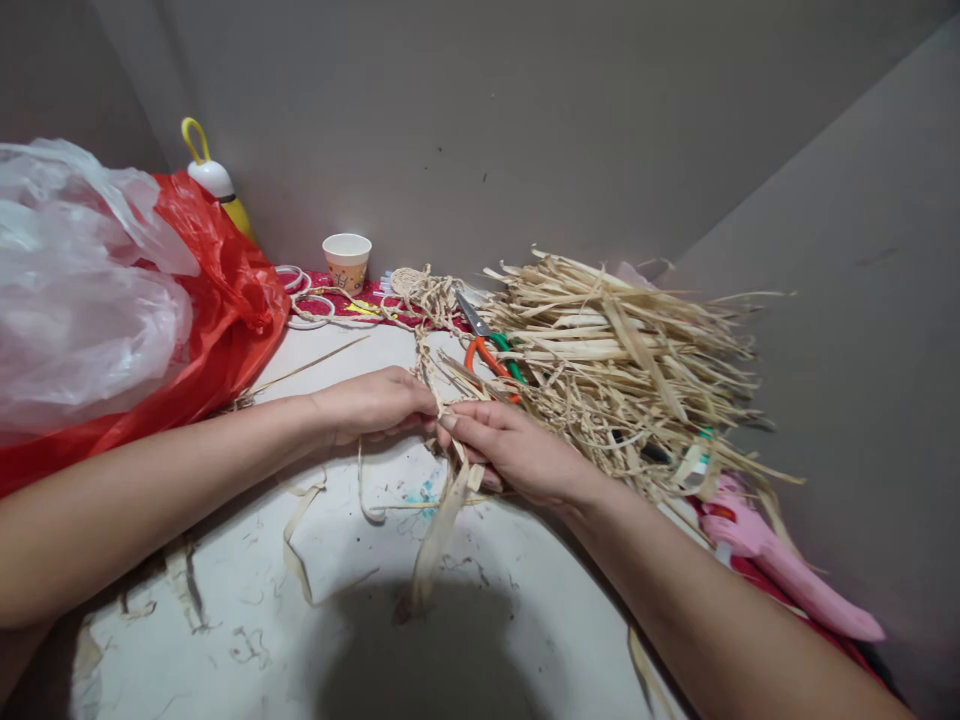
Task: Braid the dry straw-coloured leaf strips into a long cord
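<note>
Over the middle of the white table (247, 640), my left hand (386, 403) and my right hand (510, 445) meet fingertip to fingertip. Both are closed, pinching a braid (422, 358) of pale dried plant fibre. The finished part of the braid runs away from me toward the back of the table. Loose flat strips (442, 525) hang from under my fingers toward me. One thin curled strand (364, 490) dangles below my left hand. The exact crossing of the strands is hidden by my fingers.
Scissors (491, 355) with orange and green handles lie beside a large heap of dried strips (600, 340). A pink glue gun (787, 560) is at right. Plastic bags (82, 290) fill the left, near a yellow-white bottle (214, 180). A paper cup (347, 262) stands by the wall.
</note>
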A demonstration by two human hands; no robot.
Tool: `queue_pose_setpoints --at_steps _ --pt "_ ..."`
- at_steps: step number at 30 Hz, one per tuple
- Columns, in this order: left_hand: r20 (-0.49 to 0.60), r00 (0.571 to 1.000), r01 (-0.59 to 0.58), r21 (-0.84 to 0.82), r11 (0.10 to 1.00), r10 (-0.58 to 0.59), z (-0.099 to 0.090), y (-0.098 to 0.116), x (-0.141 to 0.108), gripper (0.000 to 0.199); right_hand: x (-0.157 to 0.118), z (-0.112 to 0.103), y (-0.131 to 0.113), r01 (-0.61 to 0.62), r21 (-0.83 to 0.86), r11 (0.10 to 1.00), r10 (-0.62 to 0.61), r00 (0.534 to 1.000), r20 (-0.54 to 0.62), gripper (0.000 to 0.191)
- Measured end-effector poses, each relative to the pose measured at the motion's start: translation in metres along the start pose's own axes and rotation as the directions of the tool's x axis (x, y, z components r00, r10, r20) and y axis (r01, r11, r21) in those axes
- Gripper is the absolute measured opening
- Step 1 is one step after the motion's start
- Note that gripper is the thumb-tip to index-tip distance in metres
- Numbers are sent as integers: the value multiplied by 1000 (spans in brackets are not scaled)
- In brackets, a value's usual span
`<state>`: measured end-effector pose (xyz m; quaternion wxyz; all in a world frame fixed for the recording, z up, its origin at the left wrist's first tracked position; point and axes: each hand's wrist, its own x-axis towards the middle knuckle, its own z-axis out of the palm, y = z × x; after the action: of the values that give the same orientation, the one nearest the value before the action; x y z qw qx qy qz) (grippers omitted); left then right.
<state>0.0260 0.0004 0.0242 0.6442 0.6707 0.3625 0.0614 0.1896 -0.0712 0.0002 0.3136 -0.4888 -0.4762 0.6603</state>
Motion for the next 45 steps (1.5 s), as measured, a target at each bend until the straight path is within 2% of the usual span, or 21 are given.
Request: queue_pose_setpoints --at_steps 3,7,10,14,18,21,25,28,30,33,36,41,45 --pt "60 998 20 -71 997 -15 -2 -4 1 21 -1 0 0 17 -109 994 -20 999 -28 30" --pt "81 997 19 -110 994 -10 -2 -5 1 19 -3 -2 -1 41 -235 971 -45 999 -15 31" --pt "46 999 6 -103 995 -1 -1 -4 0 17 -5 -4 -4 56 -276 960 -60 998 -6 31" --pt "-17 1000 17 -77 997 -18 -1 -5 0 15 -7 -5 -7 77 -356 931 -106 992 -64 30" --pt "-44 997 -54 43 998 56 0 -7 0 20 -7 -3 -9 15 -390 921 -78 986 -145 23" --pt "-65 991 -110 151 982 121 2 -6 -1 21 -7 -1 -12 -68 -283 957 13 982 -189 18" --pt "-80 983 -142 237 961 165 4 -3 -3 18 -8 6 -13 -105 29 994 108 981 -159 18" --pt "-78 985 -133 209 969 152 4 -6 -2 19 -9 16 -12 -113 152 982 137 977 -161 18" --pt "-62 991 -108 121 987 116 5 -8 -1 19 -10 23 -9 -100 138 985 124 977 -174 19" --pt "-46 997 -65 -48 997 63 8 -9 0 21 -10 31 -5 -40 -2 999 39 974 -223 19" --pt "-85 996 -21 -147 989 8 12 -7 -2 23 -12 33 -2 -26 -250 968 -51 954 -296 22" --pt "-172 985 -1 -175 985 -29 16 -6 -2 19 -12 31 4 30 -646 763 -294 906 -304 29" --pt "-172 985 -6 -203 979 -30 17 -8 -2 17 -14 33 5 -20 -801 598 -369 881 -297 30"
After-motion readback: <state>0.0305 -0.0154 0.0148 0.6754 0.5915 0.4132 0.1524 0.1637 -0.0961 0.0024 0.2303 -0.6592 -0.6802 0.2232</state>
